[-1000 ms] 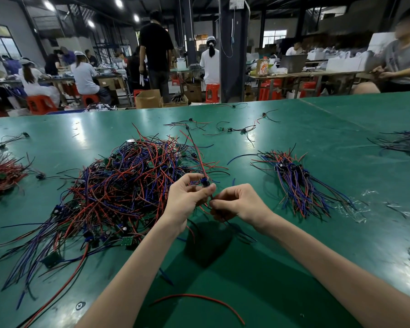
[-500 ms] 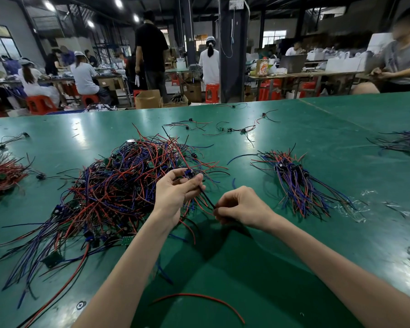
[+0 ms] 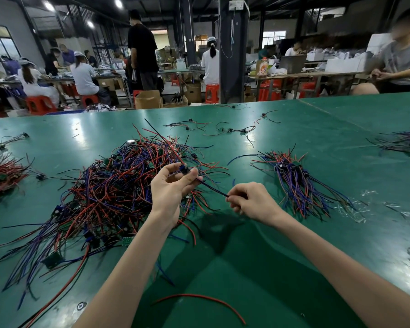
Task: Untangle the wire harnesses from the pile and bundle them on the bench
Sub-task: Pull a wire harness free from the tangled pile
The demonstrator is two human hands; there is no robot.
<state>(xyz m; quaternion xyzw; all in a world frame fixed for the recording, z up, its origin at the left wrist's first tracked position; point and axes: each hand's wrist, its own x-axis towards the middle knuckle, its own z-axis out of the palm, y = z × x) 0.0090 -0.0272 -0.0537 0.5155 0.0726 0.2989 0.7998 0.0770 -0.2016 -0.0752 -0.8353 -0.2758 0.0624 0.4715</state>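
Now the hands have drawn apart: the left hand (image 3: 173, 185) pinches one harness (image 3: 212, 188) at its connector beside the pile (image 3: 109, 190) at 10 o'clock, and the right hand (image 3: 251, 202) pinches its black lead, pulled taut. A second ago they were close together. The harness is probably nearly free; the sorted bundle (image 3: 298, 183) lies at 2 o'clock on the counter (image 3: 223, 268)

The green bench (image 3: 341, 138) carried a big tangled pile of wire harnesses (image 3: 109, 192), a neater bundle (image 3: 298, 185) to its right, and one loose red wire (image 3: 194, 295) nearer.
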